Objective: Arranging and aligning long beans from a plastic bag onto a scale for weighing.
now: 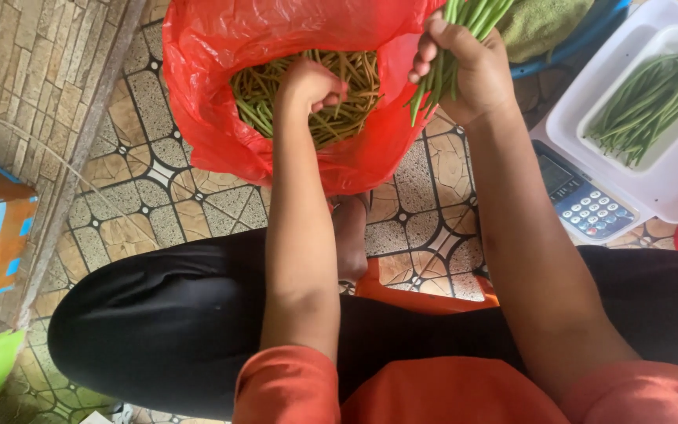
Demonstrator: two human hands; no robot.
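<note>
Red plastic bag (221,133) at 12 o'clock, full of green beans (355,78). Left hand (308,82) closed, pinching beans inside bag. Right hand (464,71) at 1 o'clock grips bean bundle (476,14). Beans light, slender, probably snap easily; hold mid-length. White scale tray (668,180) at 2 o'clock.

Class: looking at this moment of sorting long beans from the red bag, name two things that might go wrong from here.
1. The right hand grips a full bunch of beans; loose ends hang below the fist and might slip onto the tiled floor.
2. The left hand reaches deep into the soft red bag, whose wall may sag or tear.
</note>
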